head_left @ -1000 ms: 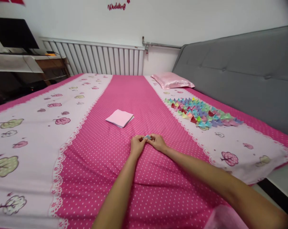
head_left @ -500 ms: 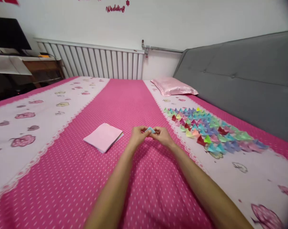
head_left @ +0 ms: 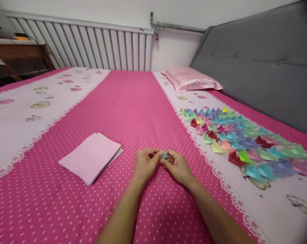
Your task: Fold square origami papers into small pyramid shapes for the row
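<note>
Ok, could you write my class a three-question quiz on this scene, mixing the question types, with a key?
1. What colour is the small piece of paper between the left hand and the right hand? A red, B light blue, C yellow.
2. True or false: the pillow lies farther from the camera than the folded paper pieces.
3. Fill in: the stack of paper lies to the ___ of the left hand.

Key: 1 B; 2 true; 3 left.

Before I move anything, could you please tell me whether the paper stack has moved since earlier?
No: against the bedspread's lace trim, the pink-topped paper stack keeps its place on the polka-dot strip; the view has shifted.
</note>
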The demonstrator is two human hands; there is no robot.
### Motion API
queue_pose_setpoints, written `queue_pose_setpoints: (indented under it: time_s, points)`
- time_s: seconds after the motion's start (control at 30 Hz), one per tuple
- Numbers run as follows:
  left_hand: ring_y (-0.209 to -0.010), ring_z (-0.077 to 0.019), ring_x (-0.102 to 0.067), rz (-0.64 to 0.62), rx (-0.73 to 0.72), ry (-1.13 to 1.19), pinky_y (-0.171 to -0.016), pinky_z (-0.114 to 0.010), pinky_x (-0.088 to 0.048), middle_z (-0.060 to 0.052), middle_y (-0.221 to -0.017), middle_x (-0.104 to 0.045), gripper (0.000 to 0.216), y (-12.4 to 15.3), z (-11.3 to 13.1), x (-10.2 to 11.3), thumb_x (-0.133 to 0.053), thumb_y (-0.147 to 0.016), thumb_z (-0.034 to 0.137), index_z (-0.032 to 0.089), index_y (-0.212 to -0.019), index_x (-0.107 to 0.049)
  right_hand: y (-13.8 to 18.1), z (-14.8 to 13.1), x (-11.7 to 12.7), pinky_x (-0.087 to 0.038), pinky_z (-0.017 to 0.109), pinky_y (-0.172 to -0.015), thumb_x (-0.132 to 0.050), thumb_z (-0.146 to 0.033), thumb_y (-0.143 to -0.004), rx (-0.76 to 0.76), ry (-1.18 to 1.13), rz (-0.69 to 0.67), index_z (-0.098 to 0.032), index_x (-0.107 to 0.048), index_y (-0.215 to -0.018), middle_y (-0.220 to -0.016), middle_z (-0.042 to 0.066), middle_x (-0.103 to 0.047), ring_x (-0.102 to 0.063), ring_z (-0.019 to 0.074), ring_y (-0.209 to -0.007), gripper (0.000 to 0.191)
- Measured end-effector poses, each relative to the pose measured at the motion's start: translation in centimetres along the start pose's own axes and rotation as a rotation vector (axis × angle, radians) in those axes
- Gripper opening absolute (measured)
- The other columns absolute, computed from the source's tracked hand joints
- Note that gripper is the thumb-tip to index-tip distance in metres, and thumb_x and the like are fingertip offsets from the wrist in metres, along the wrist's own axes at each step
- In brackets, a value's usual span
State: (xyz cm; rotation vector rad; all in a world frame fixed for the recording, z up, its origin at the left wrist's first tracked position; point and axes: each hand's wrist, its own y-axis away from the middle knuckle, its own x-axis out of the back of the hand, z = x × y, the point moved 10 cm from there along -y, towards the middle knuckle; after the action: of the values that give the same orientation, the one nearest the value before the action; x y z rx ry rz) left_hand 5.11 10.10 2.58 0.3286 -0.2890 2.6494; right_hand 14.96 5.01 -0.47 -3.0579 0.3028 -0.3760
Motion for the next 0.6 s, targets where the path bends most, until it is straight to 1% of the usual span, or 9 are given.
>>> queue_pose_setpoints:
  time_s: [0.13, 0.17, 0.27, 0.37, 0.43, 0.5, 0.6]
  points:
    - [-0.064, -0.0146, -0.061, 0.046, -0.07, -0.005, -0.061, -0.024, -0.045, -0.005, -0.071, -0.07, 0.019, -0.3, 0.4, 1.2, -0.057, -0.073, 0.027, 0.015, -0.074, -0.072, -1.1, -0.9, -0.5, -0.038, 0.022, -0.051, -0.057, -0.027, -0.073, 0.051, -0.047, -0.005, -0.016, -0.055, -0.074, -0.061, -0.003, -0.052, -0.047, 0.0094, -0.053, 0.011]
    - [-0.065, -0.015, -0.061, 0.073, -0.081, -0.01, -0.062, -0.025, -0.045, -0.005, -0.072, -0.07, 0.019, -0.4, 0.4, 1.8, -0.057, -0.073, 0.028, 0.015, -0.075, -0.072, -1.7, -1.3, -0.8, -0.037, 0.022, -0.05, -0.058, -0.027, -0.072, 0.059, -0.026, -0.013, -0.016, -0.055, -0.072, -0.059, -0.004, -0.051, -0.046, 0.0093, -0.052, 0.012]
    - [-0.069, -0.0162, -0.061, 0.183, -0.081, 0.025, -0.065, -0.026, -0.046, -0.007, -0.076, -0.07, 0.021, -0.6, -0.1, 4.2, -0.058, -0.073, 0.03, 0.014, -0.078, -0.071, -3.6, -2.8, -2.5, -0.036, 0.022, -0.051, -0.06, -0.027, -0.07, 0.083, 0.033, -0.108, -0.015, -0.056, -0.069, -0.058, -0.004, -0.051, -0.046, 0.0092, -0.052, 0.013]
    - [-0.071, -0.017, -0.062, 0.259, -0.067, 0.063, -0.067, -0.027, -0.046, -0.007, -0.077, -0.07, 0.022, -0.9, -0.8, 6.0, -0.059, -0.073, 0.031, 0.014, -0.078, -0.071, -4.8, -3.2, -4.2, -0.038, 0.022, -0.051, -0.061, -0.027, -0.069, 0.076, -0.01, -0.171, -0.015, -0.056, -0.069, -0.059, -0.003, -0.053, -0.048, 0.009, -0.052, 0.013]
    - [-0.071, -0.0176, -0.062, 0.255, -0.024, 0.084, -0.068, -0.028, -0.047, -0.008, -0.077, -0.071, 0.023, -1.1, -1.8, 6.2, -0.06, -0.072, 0.031, 0.013, -0.078, -0.071, -5.2, -2.2, -4.6, -0.041, 0.023, -0.053, -0.061, -0.027, -0.069, 0.041, -0.111, -0.159, -0.015, -0.056, -0.072, -0.061, -0.003, -0.054, -0.05, 0.0091, -0.053, 0.013]
    - [-0.07, -0.0181, -0.063, 0.211, 0.041, 0.127, -0.067, -0.029, -0.047, -0.008, -0.077, -0.071, 0.024, -1.4, -2.9, 5.6, -0.061, -0.07, 0.032, 0.012, -0.079, -0.071, -5.3, -0.8, -4.7, -0.044, 0.024, -0.055, -0.062, -0.029, -0.069, 0.005, -0.188, -0.142, -0.016, -0.055, -0.073, -0.063, -0.003, -0.056, -0.052, 0.0095, -0.054, 0.016]
    - [-0.071, -0.0182, -0.064, 0.177, 0.102, 0.178, -0.068, -0.029, -0.048, -0.009, -0.08, -0.071, 0.024, -1.5, -3.8, 4.9, -0.063, -0.068, 0.03, 0.012, -0.081, -0.07, -5.6, 0.3, -4.2, -0.044, 0.024, -0.055, -0.066, -0.03, -0.066, 0.003, -0.151, -0.118, -0.016, -0.057, -0.073, -0.062, -0.003, -0.056, -0.054, 0.0101, -0.055, 0.019]
